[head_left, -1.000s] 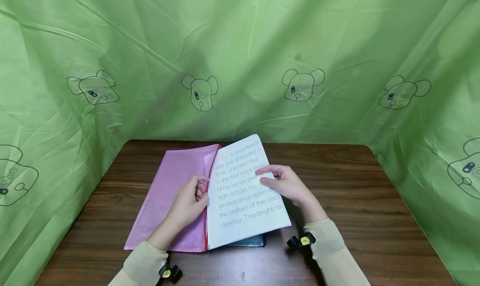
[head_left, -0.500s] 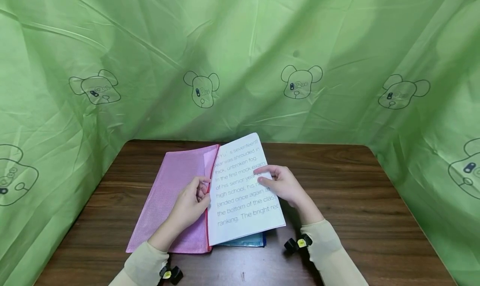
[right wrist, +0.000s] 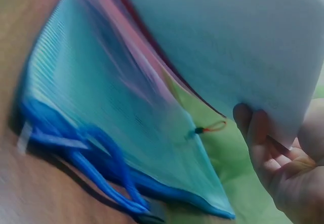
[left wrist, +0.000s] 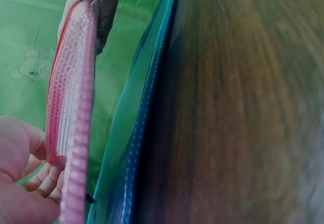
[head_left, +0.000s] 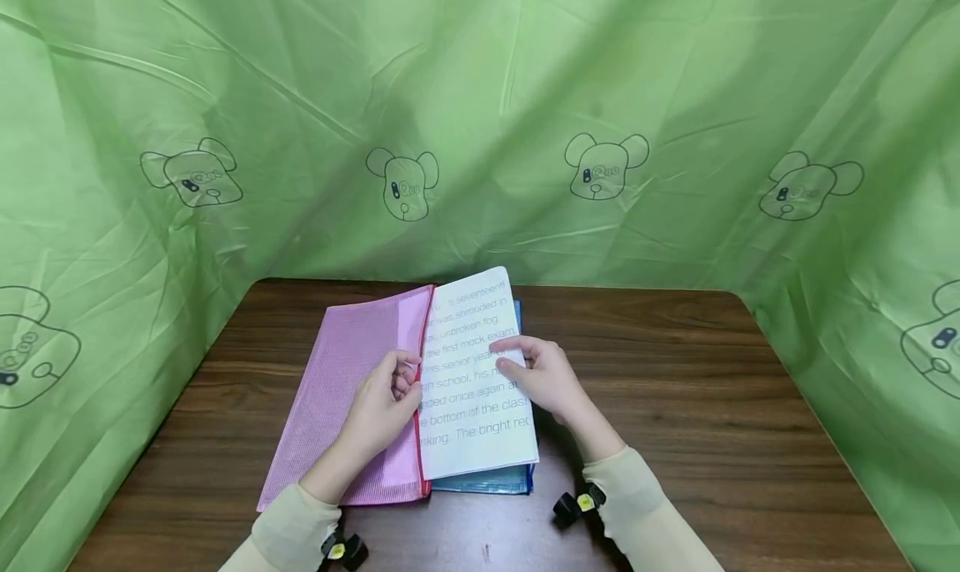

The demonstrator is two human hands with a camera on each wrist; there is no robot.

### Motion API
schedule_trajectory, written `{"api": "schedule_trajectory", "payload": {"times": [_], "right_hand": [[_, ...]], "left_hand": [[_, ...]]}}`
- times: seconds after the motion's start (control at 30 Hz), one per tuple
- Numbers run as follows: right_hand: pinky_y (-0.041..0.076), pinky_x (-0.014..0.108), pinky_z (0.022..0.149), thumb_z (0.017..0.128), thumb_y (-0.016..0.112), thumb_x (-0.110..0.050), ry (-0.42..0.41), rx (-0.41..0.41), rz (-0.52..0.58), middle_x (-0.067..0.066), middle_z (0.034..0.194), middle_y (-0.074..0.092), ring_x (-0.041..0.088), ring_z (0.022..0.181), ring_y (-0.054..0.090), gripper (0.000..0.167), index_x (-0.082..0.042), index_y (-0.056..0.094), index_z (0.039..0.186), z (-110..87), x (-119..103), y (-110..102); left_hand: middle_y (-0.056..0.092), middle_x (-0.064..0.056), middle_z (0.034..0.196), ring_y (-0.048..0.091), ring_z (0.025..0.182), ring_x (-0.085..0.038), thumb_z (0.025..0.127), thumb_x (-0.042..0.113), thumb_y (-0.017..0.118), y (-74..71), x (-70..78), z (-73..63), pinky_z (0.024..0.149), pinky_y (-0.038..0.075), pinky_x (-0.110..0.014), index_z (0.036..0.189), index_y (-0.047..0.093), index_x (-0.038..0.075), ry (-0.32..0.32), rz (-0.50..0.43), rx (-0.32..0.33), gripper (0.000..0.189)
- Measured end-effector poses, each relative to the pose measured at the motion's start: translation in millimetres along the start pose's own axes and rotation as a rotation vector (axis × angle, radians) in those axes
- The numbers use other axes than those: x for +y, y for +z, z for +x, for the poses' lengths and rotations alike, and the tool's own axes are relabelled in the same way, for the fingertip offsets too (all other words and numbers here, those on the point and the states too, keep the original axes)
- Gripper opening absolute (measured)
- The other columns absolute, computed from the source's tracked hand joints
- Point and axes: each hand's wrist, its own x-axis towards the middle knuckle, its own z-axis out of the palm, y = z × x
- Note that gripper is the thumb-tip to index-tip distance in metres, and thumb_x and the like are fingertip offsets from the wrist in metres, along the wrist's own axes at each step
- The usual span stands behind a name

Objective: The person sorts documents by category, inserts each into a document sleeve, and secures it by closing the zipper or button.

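Observation:
My left hand point(head_left: 378, 405) pinches the red zipper edge of a pink mesh zipper bag point(head_left: 337, 363), holding its mouth raised. In the left wrist view, thumb and fingers meet at one side of that mouth, which stands parted. With thumb and fingers, my right hand point(head_left: 546, 380) grips the right edge of white printed paper point(head_left: 476, 430). The paper's left margin is inside the pink bag, hiding the first letters of its lines. Beneath both lies a blue mesh zipper bag point(head_left: 487, 481), mostly covered; the right wrist view shows its blue cord loop point(right wrist: 109, 155).
Everything lies on a dark brown wooden table point(head_left: 675, 372). A green curtain point(head_left: 480, 72) with printed bear heads surrounds the table's back and sides. Each wrist carries a small black camera, such as the right-hand camera point(head_left: 567, 509).
The right hand has moved left with the paper, which has slid farther into the pink bag and turned more upright. More of the blue bag shows at right. The left hand has barely moved.

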Motion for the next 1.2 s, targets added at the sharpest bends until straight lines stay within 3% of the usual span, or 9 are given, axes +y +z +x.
{"api": "schedule_trajectory", "payload": {"times": [0.13,0.47,0.67,0.77,0.9,1.0,1.2], "right_hand": [[0.061,0.031,0.063,0.104,0.073,-0.008,-0.013,0.001,-0.028,0.008,0.107,0.080,0.021,0.076,0.076,0.023,-0.011,0.080,0.126,-0.9,2,13],[0.055,0.024,0.058,0.104,0.074,-0.009,-0.054,-0.026,-0.047,0.002,0.085,0.077,0.011,0.064,0.067,0.024,-0.009,0.080,0.127,-5.0,6,41],[0.033,0.020,0.047,0.103,0.076,-0.013,-0.078,-0.040,-0.113,-0.006,0.060,0.048,0.005,0.050,0.042,0.027,-0.010,0.079,0.130,-5.2,6,40],[0.038,0.022,0.049,0.102,0.076,-0.013,-0.060,-0.009,-0.095,-0.005,0.072,0.061,0.008,0.055,0.052,0.028,-0.010,0.078,0.130,-4.7,4,35],[0.054,0.030,0.059,0.101,0.077,-0.011,-0.019,0.057,-0.050,0.005,0.107,0.078,0.017,0.071,0.072,0.026,-0.010,0.079,0.127,-3.0,4,28],[0.057,0.033,0.061,0.100,0.078,-0.008,-0.004,0.081,-0.022,0.011,0.112,0.078,0.023,0.073,0.076,0.026,-0.008,0.078,0.126,-2.0,5,25],[0.052,0.027,0.058,0.099,0.079,-0.007,0.000,0.080,-0.002,0.011,0.111,0.078,0.034,0.076,0.077,0.027,-0.007,0.078,0.126,-1.8,7,26]], "left_hand": [[0.066,-0.004,0.093,0.062,0.079,-0.014,0.089,-0.008,0.073,2.7,2.6,-1.5,0.070,0.054,-0.022,0.126,0.067,0.006,0.001,-0.031,0.014,0.040],[0.069,-0.009,0.095,0.064,0.081,-0.015,0.091,-0.007,0.071,13.1,12.4,-7.6,0.072,0.056,-0.023,0.123,0.068,0.007,0.028,-0.096,0.004,0.036],[0.068,-0.005,0.094,0.064,0.082,-0.014,0.092,-0.007,0.072,15.1,10.8,-7.4,0.073,0.056,-0.022,0.124,0.067,0.007,0.022,-0.098,0.005,0.035],[0.067,-0.004,0.094,0.064,0.081,-0.014,0.092,-0.006,0.073,15.1,9.4,-7.2,0.072,0.055,-0.022,0.125,0.067,0.006,0.019,-0.095,0.010,0.036],[0.068,-0.006,0.094,0.064,0.081,-0.015,0.091,-0.006,0.073,14.8,8.3,-7.2,0.072,0.055,-0.022,0.124,0.067,0.006,0.024,-0.096,0.017,0.036],[0.068,-0.006,0.094,0.064,0.081,-0.015,0.091,-0.006,0.072,14.5,8.1,-7.3,0.072,0.055,-0.022,0.124,0.067,0.006,0.026,-0.099,0.019,0.036],[0.067,-0.005,0.093,0.064,0.081,-0.015,0.090,-0.005,0.073,13.8,8.4,-7.9,0.073,0.055,-0.022,0.125,0.067,0.007,0.025,-0.101,0.022,0.037]]}}
